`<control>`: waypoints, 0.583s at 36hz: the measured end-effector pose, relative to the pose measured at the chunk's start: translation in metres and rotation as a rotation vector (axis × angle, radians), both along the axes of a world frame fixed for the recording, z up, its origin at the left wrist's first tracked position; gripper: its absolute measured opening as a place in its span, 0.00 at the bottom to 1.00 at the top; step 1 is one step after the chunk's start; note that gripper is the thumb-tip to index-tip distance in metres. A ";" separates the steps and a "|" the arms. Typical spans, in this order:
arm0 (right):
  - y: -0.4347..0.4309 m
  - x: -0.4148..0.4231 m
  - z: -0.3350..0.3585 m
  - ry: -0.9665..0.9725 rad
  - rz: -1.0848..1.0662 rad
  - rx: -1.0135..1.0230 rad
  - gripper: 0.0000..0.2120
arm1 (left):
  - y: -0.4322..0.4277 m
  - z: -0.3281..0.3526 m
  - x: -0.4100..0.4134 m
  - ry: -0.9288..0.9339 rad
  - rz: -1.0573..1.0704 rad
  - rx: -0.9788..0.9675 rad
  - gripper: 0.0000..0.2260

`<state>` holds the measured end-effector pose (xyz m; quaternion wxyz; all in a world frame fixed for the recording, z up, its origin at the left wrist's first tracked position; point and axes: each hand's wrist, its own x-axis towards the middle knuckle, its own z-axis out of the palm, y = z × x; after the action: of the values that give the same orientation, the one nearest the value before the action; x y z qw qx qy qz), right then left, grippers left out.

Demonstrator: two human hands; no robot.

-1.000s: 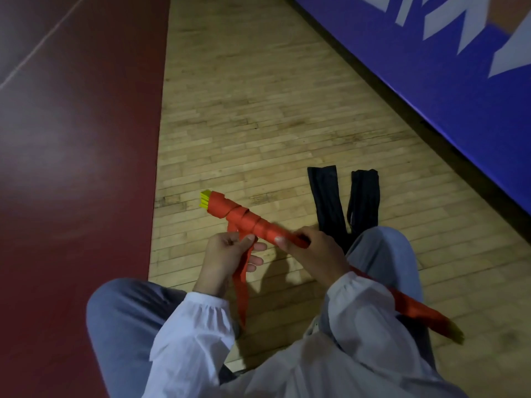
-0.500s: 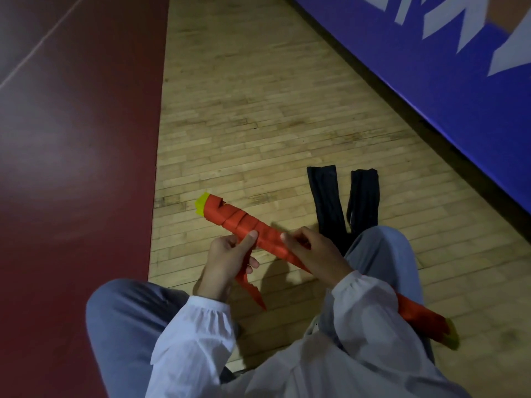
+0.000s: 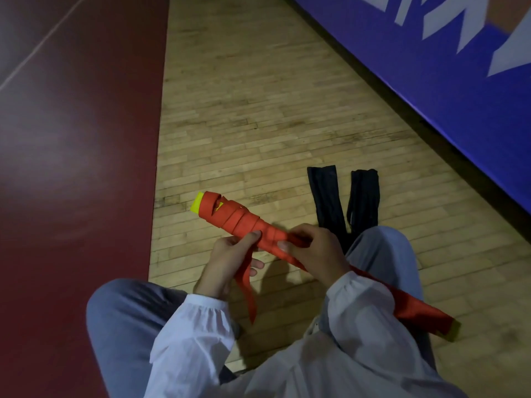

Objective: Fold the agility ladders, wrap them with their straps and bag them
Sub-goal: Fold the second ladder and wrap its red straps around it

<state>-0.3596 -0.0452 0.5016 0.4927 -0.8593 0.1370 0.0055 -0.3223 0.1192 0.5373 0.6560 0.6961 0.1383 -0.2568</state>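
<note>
A folded agility ladder bundle (image 3: 235,218), yellow rungs wound in red strap, slants from upper left down past my right knee to its far end (image 3: 425,317). My left hand (image 3: 230,259) holds the bundle from below with the thumb on top, and the loose red strap tail (image 3: 248,291) hangs down from it. My right hand (image 3: 316,254) grips the bundle's middle, fingers curled over the wrapped strap. Two black bags (image 3: 327,199) lie flat on the wooden floor beyond my right knee.
I sit on a wooden floor (image 3: 258,124) with both knees raised. A dark red floor area (image 3: 71,168) lies to the left. A blue padded wall (image 3: 431,67) with white lettering runs along the right.
The strap tail has come round the bundle again and hangs longer below my left hand. The bundle has turned slightly; both hands keep their places on it.
</note>
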 end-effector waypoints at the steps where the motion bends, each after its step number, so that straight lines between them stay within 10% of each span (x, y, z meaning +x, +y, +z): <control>1: 0.001 0.000 0.001 -0.011 0.000 -0.013 0.09 | -0.001 0.000 0.000 -0.002 0.009 -0.002 0.09; 21: 0.010 0.000 0.004 -0.141 0.084 -0.111 0.14 | -0.007 0.006 -0.003 -0.031 0.092 -0.010 0.10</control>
<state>-0.3591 -0.0351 0.5060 0.4523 -0.8885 0.0657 -0.0418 -0.3257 0.1126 0.5431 0.6725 0.6897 0.1590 -0.2163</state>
